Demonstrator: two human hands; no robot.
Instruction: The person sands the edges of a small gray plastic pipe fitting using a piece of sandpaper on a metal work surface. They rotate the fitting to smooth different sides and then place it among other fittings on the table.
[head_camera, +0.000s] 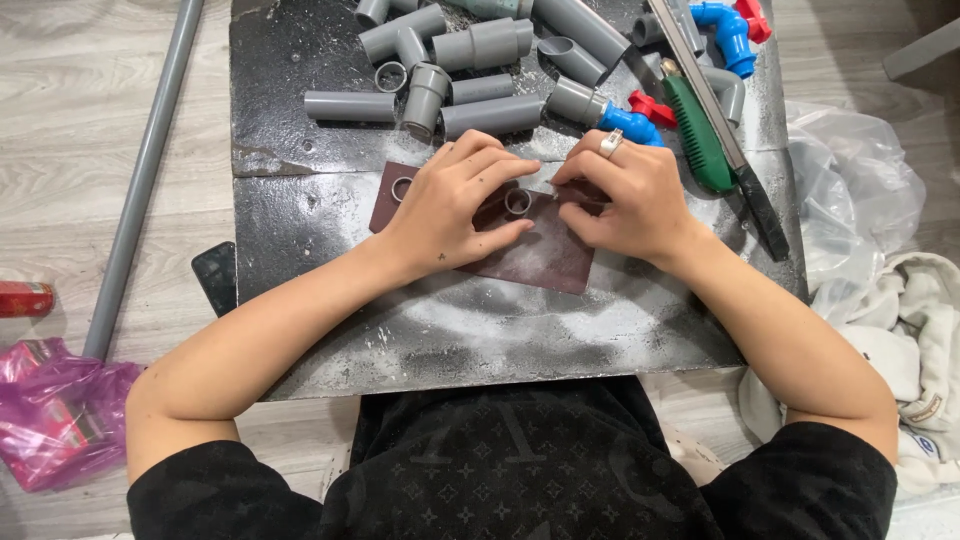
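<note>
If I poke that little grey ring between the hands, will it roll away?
Probably not. The small grey ring lies flat on the brown sandpaper sheet, so it would likely slide instead of rolling, and the rough sheet may slow it. It looks thin and like cut plastic pipe, so it is probably light and stiff. Stood on edge, it could well roll.

Small grey pipe ring (517, 202), flat on reddish-brown sandpaper sheet (545, 255)

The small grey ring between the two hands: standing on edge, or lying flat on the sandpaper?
Lying flat. The grey ring shows its full round opening to the camera, resting on the brown sandpaper sheet.
</note>
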